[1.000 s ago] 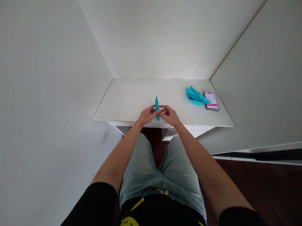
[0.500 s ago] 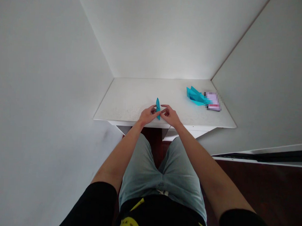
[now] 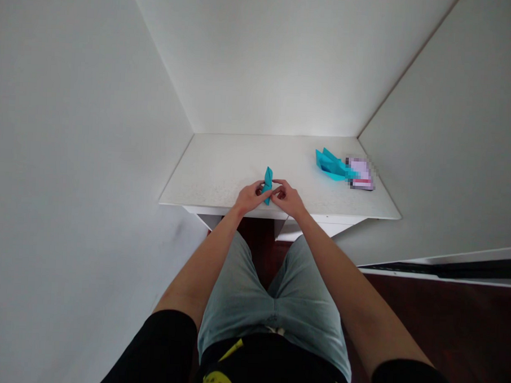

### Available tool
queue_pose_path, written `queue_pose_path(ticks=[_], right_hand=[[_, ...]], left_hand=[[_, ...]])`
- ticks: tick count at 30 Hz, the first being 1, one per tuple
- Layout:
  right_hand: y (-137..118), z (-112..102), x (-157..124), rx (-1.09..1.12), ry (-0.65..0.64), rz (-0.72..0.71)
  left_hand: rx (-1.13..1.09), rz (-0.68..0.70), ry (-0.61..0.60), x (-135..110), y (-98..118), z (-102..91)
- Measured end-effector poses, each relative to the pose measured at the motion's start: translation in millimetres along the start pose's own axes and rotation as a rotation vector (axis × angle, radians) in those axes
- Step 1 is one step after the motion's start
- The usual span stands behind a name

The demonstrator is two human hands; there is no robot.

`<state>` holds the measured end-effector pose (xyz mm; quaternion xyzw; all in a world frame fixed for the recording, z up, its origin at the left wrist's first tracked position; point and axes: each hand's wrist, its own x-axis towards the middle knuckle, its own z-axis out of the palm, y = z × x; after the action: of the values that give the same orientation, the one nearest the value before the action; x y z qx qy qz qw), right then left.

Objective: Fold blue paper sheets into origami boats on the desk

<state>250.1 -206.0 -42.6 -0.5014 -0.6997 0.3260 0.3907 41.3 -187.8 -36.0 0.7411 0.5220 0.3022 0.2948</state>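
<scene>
A small folded piece of teal paper (image 3: 268, 181) stands between my two hands, just above the near edge of the white table (image 3: 222, 167). My left hand (image 3: 249, 197) pinches its left side with thumb and fingers. My right hand (image 3: 288, 197) pinches its right side, fingers curled. Both hands meet at the paper's lower part, and its upper tip sticks up above my fingers.
A pile of folded teal paper pieces (image 3: 332, 164) lies at the table's back right, beside a small blurred packet (image 3: 360, 173). White walls close in on the left, back and right. My knees in grey shorts sit below the table edge over a dark floor.
The teal paper looks shorter and wider at its top than a second ago. My fingers have shifted slightly on it. My hands stay in the same place.
</scene>
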Motion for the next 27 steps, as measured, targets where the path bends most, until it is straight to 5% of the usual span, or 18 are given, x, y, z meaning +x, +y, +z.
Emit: queue_pose_path(ticks=[27], right_hand=[[-11, -2, -4, -0.14, -0.015, -0.032]], left_hand=[[0.024, 0.008, -0.028, 0, 4, -2.2]])
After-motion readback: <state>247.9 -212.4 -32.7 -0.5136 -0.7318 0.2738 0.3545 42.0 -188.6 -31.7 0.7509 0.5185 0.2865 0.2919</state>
